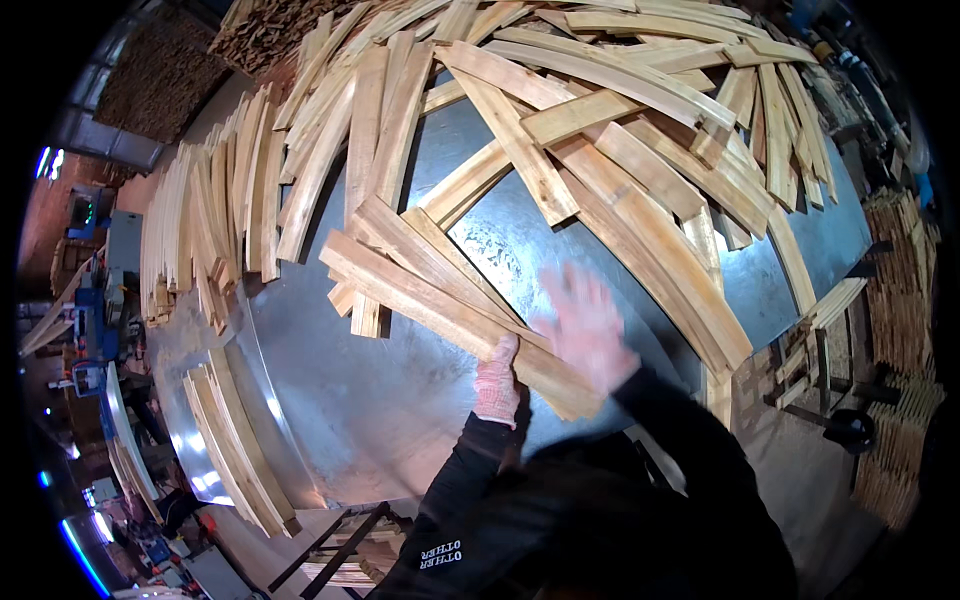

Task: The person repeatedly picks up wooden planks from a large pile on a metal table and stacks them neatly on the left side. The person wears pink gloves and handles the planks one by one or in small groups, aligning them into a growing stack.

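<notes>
My left hand [497,384], in a pale pinkish glove, is closed round the near edge of a long wooden board [430,308], with the thumb on top. The board lies slantwise over the metal table, its far end resting across other boards. Just beyond it, partly beneath, is a second wooden plank [415,250]. My right hand [583,325] is blurred by motion, its fingers spread, above the board's near right end. I see nothing held in it.
A shiny metal table [350,400] carries a jumbled heap of boards [620,130] at the back. Upright boards [215,195] line the far left. A small bundle of boards [235,445] lies at the left edge. Stacked wood [895,370] stands on the right.
</notes>
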